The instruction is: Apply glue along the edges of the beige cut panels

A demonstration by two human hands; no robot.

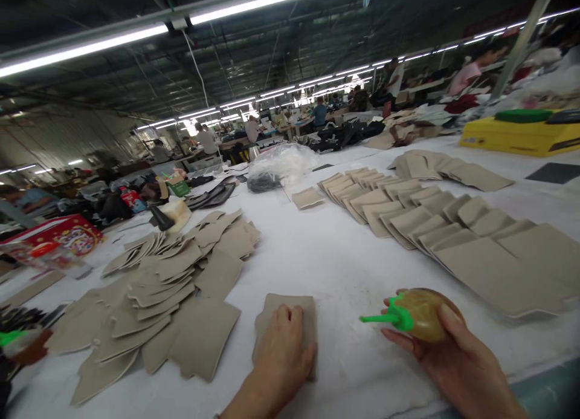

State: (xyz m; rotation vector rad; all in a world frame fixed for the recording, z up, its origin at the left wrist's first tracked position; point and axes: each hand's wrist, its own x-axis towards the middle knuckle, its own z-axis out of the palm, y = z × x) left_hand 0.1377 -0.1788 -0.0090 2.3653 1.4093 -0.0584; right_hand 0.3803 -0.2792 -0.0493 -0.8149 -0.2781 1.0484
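My left hand (287,349) is on a beige cut piece (283,304) of sheet material, its fingers curled and pressed on the piece, with the thumb by the right edge. In my right hand (462,358) is a squeeze glue bottle (426,314), amber and rounded, with a bright green nozzle pointing left. The nozzle tip is apart from the piece. Left of my left hand lies a loose heap of similar beige pieces (203,334). To the right, more beige pieces (489,259) overlap in fanned rows.
White covering lies on the table (335,274). A yellow box (502,135) stands at the back right, a clear plastic bag (285,162) at the back middle. At left are a red box (77,234) and a blurred green-and-brown object (29,346). Several people work farther off.
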